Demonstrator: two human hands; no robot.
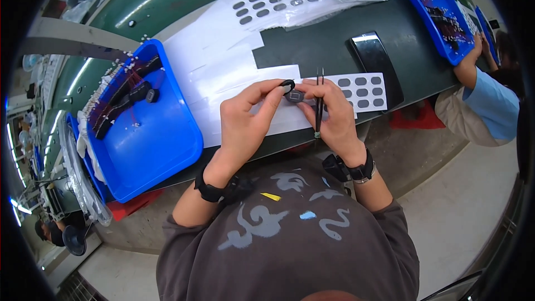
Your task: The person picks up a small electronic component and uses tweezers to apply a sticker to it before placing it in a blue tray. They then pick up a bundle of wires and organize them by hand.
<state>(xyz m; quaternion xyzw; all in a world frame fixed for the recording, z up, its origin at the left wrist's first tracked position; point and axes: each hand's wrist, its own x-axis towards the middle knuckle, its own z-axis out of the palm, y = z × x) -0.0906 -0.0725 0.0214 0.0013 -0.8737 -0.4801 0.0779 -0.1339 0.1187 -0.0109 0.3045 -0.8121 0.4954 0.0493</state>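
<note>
Over the front edge of the table, my left hand [245, 122] pinches a small black rounded part [288, 85] between thumb and fingertips. A dark oval piece [294, 96] with a pale rectangular outline sits just below it, against the fingertips of my right hand [337, 117]. A pair of black tweezers [319, 108] is tucked in my right hand, its tips pointing away from me. Whether the two small parts are joined, I cannot tell. Beside my right hand lies a white sheet [380, 81] with rows of dark grey oval stickers.
On the left stands a blue tray [150, 159] holding black parts with wires and white connectors [125, 95]. White paper [206, 72] and a plastic-wrapped sticker sheet [301, 0] lie behind. A black phone [374, 53] rests right. Another person's hand [469, 58] touches a second blue tray [415, 0].
</note>
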